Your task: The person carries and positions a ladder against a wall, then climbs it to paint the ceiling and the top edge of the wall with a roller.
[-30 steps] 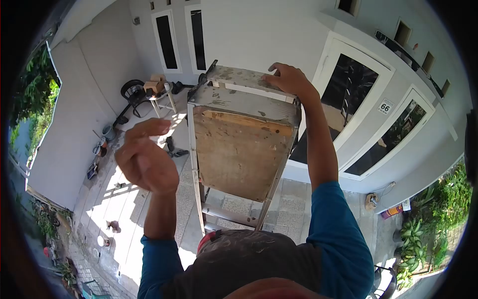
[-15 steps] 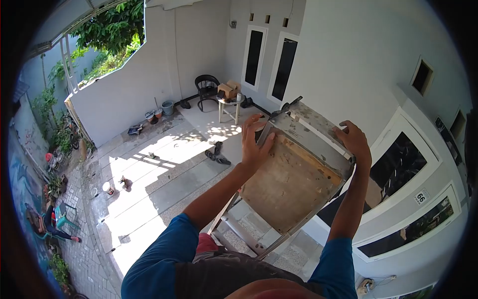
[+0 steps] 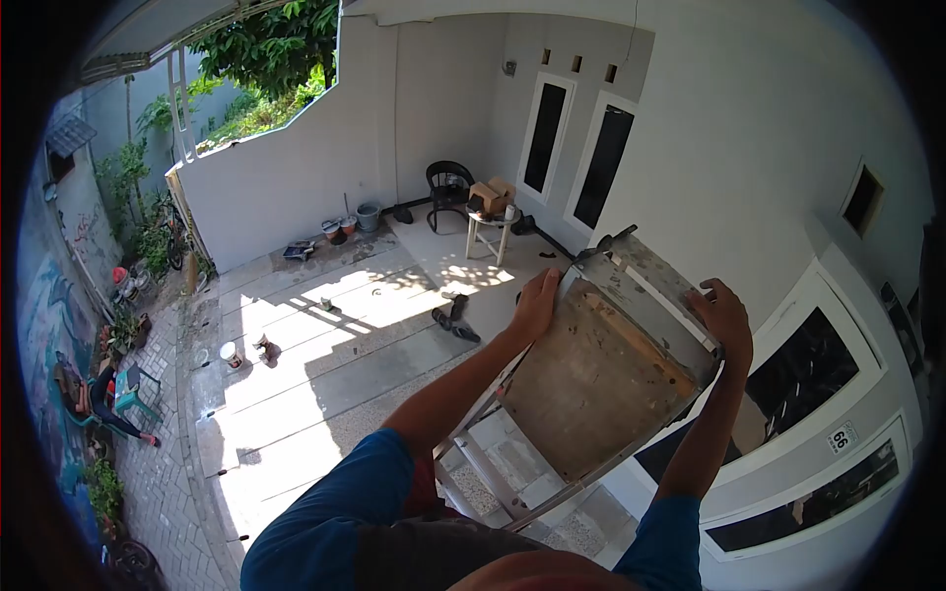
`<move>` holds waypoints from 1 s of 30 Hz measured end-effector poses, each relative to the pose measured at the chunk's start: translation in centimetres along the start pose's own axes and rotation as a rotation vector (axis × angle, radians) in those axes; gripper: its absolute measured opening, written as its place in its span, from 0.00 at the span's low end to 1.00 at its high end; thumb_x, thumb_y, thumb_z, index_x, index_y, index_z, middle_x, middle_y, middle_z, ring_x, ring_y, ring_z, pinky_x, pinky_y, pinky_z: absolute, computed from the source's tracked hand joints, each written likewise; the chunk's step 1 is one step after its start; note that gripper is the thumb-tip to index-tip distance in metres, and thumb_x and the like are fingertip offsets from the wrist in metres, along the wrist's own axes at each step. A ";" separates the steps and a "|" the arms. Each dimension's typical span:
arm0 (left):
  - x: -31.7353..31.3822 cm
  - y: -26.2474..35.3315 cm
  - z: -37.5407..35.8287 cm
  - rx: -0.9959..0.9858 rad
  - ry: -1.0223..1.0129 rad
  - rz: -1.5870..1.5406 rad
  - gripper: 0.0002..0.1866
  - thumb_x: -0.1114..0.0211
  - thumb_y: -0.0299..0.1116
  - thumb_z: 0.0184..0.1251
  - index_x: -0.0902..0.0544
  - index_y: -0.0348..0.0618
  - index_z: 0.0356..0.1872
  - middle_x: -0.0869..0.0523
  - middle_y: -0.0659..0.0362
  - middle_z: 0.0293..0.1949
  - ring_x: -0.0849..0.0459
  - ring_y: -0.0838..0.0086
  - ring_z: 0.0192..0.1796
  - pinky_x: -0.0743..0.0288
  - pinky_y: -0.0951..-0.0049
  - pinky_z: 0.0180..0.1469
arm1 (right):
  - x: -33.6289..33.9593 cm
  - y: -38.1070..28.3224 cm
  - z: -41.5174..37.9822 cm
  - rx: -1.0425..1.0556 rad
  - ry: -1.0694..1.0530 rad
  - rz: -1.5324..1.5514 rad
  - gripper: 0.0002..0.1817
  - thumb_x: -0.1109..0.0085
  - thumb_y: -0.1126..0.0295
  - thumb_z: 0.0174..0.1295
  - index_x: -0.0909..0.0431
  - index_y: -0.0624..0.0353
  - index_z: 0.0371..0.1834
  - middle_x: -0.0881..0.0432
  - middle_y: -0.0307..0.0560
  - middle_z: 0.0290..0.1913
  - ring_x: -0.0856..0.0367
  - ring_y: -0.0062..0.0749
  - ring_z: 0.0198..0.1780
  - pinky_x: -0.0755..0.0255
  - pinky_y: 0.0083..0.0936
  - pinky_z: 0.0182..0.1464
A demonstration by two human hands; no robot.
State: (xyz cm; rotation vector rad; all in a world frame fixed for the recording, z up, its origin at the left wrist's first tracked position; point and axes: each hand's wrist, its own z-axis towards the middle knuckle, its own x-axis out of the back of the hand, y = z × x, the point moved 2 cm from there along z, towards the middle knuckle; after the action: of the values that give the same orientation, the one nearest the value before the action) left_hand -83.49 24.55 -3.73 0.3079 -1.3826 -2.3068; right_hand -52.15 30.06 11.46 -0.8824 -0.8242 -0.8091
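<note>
Sunlit paved courtyard (image 3: pixel 325 335) seen from above, atop a stepladder (image 3: pixel 601 364). Left hand (image 3: pixel 537 303) clasps the near-left edge of its worn top platform, fingers curled over the rim; right hand (image 3: pixel 724 317) clamps the far-right corner. Sandals (image 3: pixel 453 323) lie below.

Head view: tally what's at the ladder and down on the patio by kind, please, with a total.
Hands on the ladder: 2, left hand and right hand
Stepladder: 1
Black chair: 1
Small white table: 1
Bucket: 1
Paint can: 1
Total: 7
</note>
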 end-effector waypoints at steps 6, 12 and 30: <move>-0.1 0.2 -0.1 -0.052 -0.068 -0.066 0.22 0.58 0.47 0.80 0.24 0.36 0.48 0.21 0.45 0.38 0.22 0.56 0.44 0.32 0.65 0.53 | -0.2 0.2 0.1 0.017 -0.019 -0.005 0.31 0.34 0.49 0.55 0.22 0.62 0.55 0.13 0.57 0.42 0.13 0.47 0.44 0.23 0.37 0.48; -0.4 -0.6 -0.1 0.086 -0.188 -0.248 0.20 0.59 0.46 0.81 0.26 0.40 0.50 0.22 0.55 0.41 0.26 0.69 0.48 0.36 0.71 0.57 | 0.2 0.1 -0.3 0.013 -0.003 0.040 0.31 0.32 0.51 0.55 0.22 0.63 0.55 0.14 0.60 0.44 0.14 0.50 0.46 0.23 0.38 0.51; 0.1 -0.1 -2.0 0.136 -0.284 -0.326 0.29 0.53 0.55 0.76 0.33 0.36 0.58 0.15 0.51 0.39 0.26 0.77 0.30 0.31 0.70 0.34 | 1.4 -3.4 -0.5 -0.097 -0.108 -0.119 0.32 0.27 0.55 0.49 0.23 0.61 0.54 0.16 0.54 0.45 0.19 0.50 0.46 0.33 0.41 0.54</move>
State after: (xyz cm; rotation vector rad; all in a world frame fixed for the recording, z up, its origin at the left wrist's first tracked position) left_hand -82.81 23.02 -4.79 0.2712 -1.7437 -2.6045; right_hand -54.30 27.93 13.55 -0.9763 -0.9459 -0.9174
